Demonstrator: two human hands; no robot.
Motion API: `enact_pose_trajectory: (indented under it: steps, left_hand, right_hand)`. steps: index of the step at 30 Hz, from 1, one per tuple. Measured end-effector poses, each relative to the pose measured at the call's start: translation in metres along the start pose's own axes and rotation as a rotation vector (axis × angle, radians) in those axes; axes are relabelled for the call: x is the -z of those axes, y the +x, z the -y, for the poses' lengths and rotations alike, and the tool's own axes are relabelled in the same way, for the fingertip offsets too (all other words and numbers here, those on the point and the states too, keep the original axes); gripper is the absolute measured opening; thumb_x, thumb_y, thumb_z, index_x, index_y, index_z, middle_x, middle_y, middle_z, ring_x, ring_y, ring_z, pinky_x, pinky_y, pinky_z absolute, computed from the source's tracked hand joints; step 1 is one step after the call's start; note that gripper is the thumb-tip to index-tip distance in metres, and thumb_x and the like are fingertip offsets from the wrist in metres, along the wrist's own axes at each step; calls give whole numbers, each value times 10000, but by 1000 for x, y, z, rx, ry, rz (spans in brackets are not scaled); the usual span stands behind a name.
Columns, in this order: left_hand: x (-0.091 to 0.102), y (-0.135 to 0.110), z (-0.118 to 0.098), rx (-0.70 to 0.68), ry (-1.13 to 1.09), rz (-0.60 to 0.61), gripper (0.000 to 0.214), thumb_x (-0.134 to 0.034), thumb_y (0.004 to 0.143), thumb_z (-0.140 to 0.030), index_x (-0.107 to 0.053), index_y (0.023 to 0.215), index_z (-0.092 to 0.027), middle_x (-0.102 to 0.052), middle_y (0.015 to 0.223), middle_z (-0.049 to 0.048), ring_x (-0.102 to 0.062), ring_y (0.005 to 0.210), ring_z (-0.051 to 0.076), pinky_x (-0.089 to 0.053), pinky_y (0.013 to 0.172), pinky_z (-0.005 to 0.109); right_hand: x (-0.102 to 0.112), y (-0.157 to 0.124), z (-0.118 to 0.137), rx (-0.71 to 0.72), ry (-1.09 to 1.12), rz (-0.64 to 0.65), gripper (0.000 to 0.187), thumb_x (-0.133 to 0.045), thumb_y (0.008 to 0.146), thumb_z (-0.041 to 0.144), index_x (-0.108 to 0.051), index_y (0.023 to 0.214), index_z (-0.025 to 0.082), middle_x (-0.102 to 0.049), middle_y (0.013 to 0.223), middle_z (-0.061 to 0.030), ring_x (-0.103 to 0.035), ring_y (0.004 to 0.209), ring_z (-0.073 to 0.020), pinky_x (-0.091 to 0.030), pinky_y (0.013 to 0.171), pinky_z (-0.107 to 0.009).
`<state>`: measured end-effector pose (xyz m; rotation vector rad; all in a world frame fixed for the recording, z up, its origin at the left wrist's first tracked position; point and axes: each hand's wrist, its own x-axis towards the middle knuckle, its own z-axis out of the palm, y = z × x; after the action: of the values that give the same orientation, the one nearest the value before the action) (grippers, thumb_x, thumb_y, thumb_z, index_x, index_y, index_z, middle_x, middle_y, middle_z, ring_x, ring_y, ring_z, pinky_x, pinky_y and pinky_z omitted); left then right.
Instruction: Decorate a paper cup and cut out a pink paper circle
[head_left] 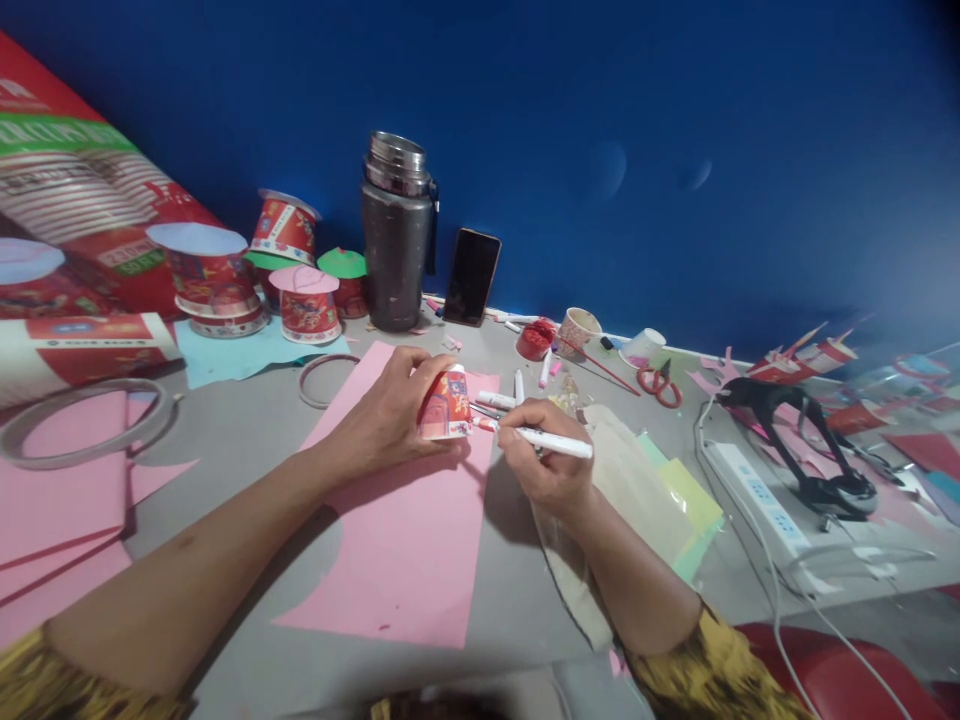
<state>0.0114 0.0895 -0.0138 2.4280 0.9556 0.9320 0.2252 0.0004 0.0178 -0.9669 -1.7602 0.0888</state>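
My left hand is closed around a red printed paper cup, held on its side above the pink paper. In my right hand is a white marker pen, gripped like a pencil, its red tip pointing left toward the cup. A small gap seems to lie between the tip and the cup, though I cannot tell for sure. Just beyond the right hand lie more white markers. Below the right wrist is a beige cloth-like sheet.
Decorated paper cups stand at the back left, beside a dark thermos flask and a propped phone. Red-handled scissors lie back right. A white power strip with cables and a black strap are at the right.
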Motion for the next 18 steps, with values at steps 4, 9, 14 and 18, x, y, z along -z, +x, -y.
enact_pose_trajectory:
  steps: [4,9,14,18]
  left_hand:
    - [2,0,-1,12,-3,18,952,-894,705,-529,-424,1494,-278,-446,1350,138,-502,1319,388,-478,1119,569]
    - [5,1,-4,22,-23,49,907,-863,745,-550,-417,1478,-258,-439,1378,155,-485,1348,383,-465,1137,580]
    - [12,0,-9,34,-61,103,829,-779,822,-601,-413,1478,-251,-457,1454,172,-459,1405,389,-431,1170,602]
    - [18,0,-14,51,-101,125,817,-723,856,-649,-392,1509,-285,-490,1482,163,-497,1397,385,-475,1130,591]
  right_hand:
    - [0,-1,-3,-34,-17,-34,83,-615,958,204,-694,935,218,-751,795,-28,-688,645,-165,-554,642,-295]
    - [-1,-2,-8,-27,-65,-33,107,-608,1008,240,-708,1039,220,-788,912,-56,-742,780,-193,-586,717,-318]
    - [-3,-1,-14,39,-77,-34,111,-611,1023,202,-698,1090,211,-801,991,-72,-750,878,-196,-580,793,-319]
    - [-6,-2,-20,74,-112,-29,120,-601,1037,216,-706,1092,194,-807,1006,-94,-754,911,-200,-576,818,-318]
